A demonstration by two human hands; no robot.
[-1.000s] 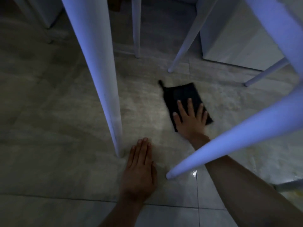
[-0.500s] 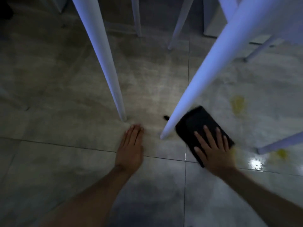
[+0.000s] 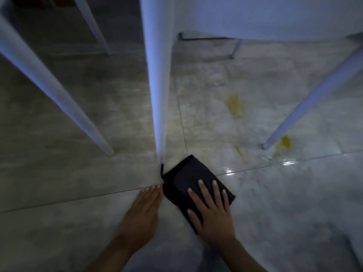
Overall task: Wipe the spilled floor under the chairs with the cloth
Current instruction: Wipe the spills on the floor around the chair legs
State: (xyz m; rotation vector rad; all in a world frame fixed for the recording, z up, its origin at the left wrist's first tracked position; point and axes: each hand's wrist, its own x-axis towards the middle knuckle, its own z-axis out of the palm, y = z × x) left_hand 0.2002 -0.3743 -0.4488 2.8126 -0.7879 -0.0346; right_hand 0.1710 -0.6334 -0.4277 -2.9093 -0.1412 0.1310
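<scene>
A folded black cloth [image 3: 188,177] lies flat on the grey tiled floor, just right of the foot of a white chair leg [image 3: 159,91]. My right hand [image 3: 213,214] presses down on the cloth's near half with fingers spread. My left hand [image 3: 141,214] lies flat on the tile beside the cloth's left edge, fingers together, holding nothing. Yellow spill patches show on the wet, shiny floor further right: one spill patch [image 3: 233,106] under the chair, another yellow patch [image 3: 284,142] at the foot of the right chair leg [image 3: 314,97], and a faint streak [image 3: 239,152] near the cloth.
Another white chair leg [image 3: 49,87] slants down at the left. The chair seat [image 3: 265,16] hangs overhead at the top right, with thinner legs [image 3: 94,26] behind. Tile joints cross the floor near my hands.
My right hand has drawn the cloth back out from under the chairs, toward me and to the right. My view has swung right, bringing the yellow spills into sight. My left hand now lies beside the cloth.
</scene>
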